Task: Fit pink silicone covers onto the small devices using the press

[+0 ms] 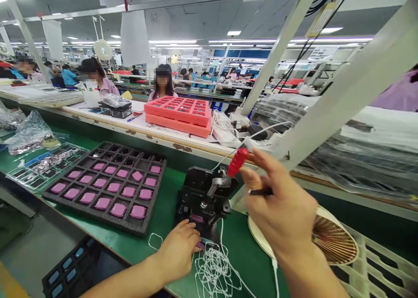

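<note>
A small black press [204, 195] with a red-handled lever [237, 161] stands on the green bench. My right hand [281, 206] is raised just right of the red handle, fingers partly spread, pinching a thin dark tool [259, 192]. My left hand [179, 252] rests curled at the press base, fingertips on a small pink part [200, 245]. A tangle of white rings [215, 269] lies in front of the press. A black foam tray [107, 184] of pink parts sits to the left.
Stacked pink trays [179, 115] sit on the far bench. A clear tray [42, 163] and bags lie far left. A folding fan [333, 241] lies right of the press on a white grid tray [382, 267]. White frame posts slant overhead. Other people work behind.
</note>
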Tool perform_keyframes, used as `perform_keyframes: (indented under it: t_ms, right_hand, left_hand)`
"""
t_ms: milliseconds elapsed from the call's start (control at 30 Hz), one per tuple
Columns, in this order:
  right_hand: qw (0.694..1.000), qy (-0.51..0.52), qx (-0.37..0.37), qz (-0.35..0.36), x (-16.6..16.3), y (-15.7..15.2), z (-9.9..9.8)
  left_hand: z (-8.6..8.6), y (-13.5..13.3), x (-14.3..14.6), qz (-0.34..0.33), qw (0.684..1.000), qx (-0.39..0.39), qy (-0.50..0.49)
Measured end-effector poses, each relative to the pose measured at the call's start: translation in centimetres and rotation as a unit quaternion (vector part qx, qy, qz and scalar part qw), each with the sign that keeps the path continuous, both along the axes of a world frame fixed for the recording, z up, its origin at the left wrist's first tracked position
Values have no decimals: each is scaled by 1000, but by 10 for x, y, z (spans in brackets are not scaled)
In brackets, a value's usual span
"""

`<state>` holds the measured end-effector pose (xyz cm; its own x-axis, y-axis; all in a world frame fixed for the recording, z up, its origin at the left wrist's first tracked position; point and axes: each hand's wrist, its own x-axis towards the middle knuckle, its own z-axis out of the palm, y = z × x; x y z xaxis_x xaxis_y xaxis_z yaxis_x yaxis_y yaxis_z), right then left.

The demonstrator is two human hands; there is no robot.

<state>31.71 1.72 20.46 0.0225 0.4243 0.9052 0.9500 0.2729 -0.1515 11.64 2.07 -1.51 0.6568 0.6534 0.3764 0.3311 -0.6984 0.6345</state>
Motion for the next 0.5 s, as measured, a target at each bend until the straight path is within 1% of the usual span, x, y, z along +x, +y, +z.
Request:
perform_keyframes:
  t_ms: [33, 67, 100, 133, 167, 200, 233, 267, 300, 333, 367, 400, 433, 500]
  right_hand:
    - [999, 17, 20, -25, 0, -7, -2]
    - [999, 24, 25, -24, -1, -16, -12]
    - [1000, 21, 12, 1, 0, -25, -29]
    - [999, 6, -21, 43, 0, -33, -52]
    - [992, -14, -89, 91, 1, -40, -79]
    - [978, -39, -160, 129, 2, -44, -109]
    - [968, -57, -198, 141, 2, -45, -137]
    - [961, -75, -231, 135, 2, -43, -163]
    - [955, -93, -255, 121, 1, -39, -184]
    - [949, -110, -275, 102, 1, -33, -200]
    - [941, -128, -300, 88, 0, -25, -209]
    - [931, -143, -326, 81, 0, -18, -214]
    - [919, -155, -354, 78, 0, -10, -215]
    - [896, -163, -406, 74, 2, 3, -210]
  left_hand:
    - [4, -1, -4, 4, 1000, -5, -14]
    - [9, -3, -9, 11, 999, -12, -37]
    - [14, -6, -16, 20, 998, -19, -65]
    - [17, -9, -25, 32, 994, -29, -97]
    - [20, -12, -33, 47, 990, -41, -130]
    - [21, -16, -42, 65, 983, -54, -161]
    - [21, -19, -51, 82, 977, -67, -185]
    - [20, -23, -58, 98, 972, -80, -200]
    - [18, -26, -64, 113, 967, -93, -210]
    - [15, -29, -69, 125, 963, -105, -216]
    - [13, -32, -72, 134, 960, -112, -219]
    - [10, -34, -75, 142, 958, -117, -221]
    - [8, -36, -77, 150, 956, -120, -222]
    - [7, -38, -81, 158, 955, -123, -220]
